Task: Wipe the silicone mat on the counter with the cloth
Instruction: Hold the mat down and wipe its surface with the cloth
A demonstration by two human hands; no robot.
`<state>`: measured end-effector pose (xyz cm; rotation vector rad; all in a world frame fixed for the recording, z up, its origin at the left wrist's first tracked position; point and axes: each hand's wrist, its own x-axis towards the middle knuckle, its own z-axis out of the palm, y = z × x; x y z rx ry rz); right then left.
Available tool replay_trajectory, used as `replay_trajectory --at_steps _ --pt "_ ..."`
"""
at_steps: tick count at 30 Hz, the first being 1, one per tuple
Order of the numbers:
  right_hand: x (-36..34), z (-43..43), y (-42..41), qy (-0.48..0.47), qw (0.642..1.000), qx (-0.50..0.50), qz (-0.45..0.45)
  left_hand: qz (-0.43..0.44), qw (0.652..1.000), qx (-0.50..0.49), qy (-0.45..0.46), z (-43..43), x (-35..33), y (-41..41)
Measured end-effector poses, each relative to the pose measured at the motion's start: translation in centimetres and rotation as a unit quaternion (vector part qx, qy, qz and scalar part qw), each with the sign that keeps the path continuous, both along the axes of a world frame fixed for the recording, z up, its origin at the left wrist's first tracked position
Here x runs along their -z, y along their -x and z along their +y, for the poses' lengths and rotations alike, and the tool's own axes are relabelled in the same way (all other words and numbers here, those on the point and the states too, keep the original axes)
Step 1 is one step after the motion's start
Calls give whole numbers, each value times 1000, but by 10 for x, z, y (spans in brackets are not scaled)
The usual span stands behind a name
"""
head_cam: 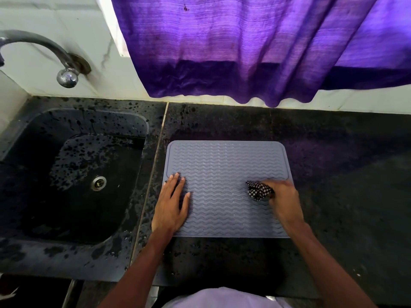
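The grey mat, ribbed with wavy lines and rimmed by a raised border, lies flat on the dark speckled worktop, its edges square to the worktop's front edge. At 3 o'clock on the mat sits the cloth, a small black-and-white checked wad pressed against the ribs. The right hand grips it, fingers curled round the wad, knuckles turned toward 9 o'clock; the wrist crosses the mat's edge near its 4 o'clock corner. At 8 o'clock the left hand rests flat on the mat, fingers straight and close together, pointing to 12 o'clock and holding nothing; its outer side lies along the mat's left edge and its heel sits near the 7 o'clock corner. Both forearms reach in from 6 o'clock, where a pale shirt fills the bottom of the view. Beyond a seam in the worktop, at 9 o'clock from the mat, is a black sink, wet and spotted with drops, with a metal drain in its floor. A curved metal tap is fixed to the white tiled wall at 10 o'clock. At 12 o'clock a purple curtain hangs down, its darker hem ending just above the back of the worktop.
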<state>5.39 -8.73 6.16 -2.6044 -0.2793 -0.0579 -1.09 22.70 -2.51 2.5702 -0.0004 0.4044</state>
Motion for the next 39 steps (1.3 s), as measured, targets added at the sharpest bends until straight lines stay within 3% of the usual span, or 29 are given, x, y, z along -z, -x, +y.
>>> replay_trajectory --at_steps 19,24,29,33,39 --pt "18 40 -6 44 998 -24 41 10 998 -23 50 3 -4 1" --pt "6 53 -3 1 999 -23 22 22 997 -26 62 3 -6 2" --pt "13 72 4 37 998 -39 38 26 995 -31 88 4 -8 3" --pt "10 78 -2 -5 999 -34 43 23 990 -46 128 7 -13 3" --pt "12 101 5 10 999 -32 41 49 987 -59 141 8 -21 3"
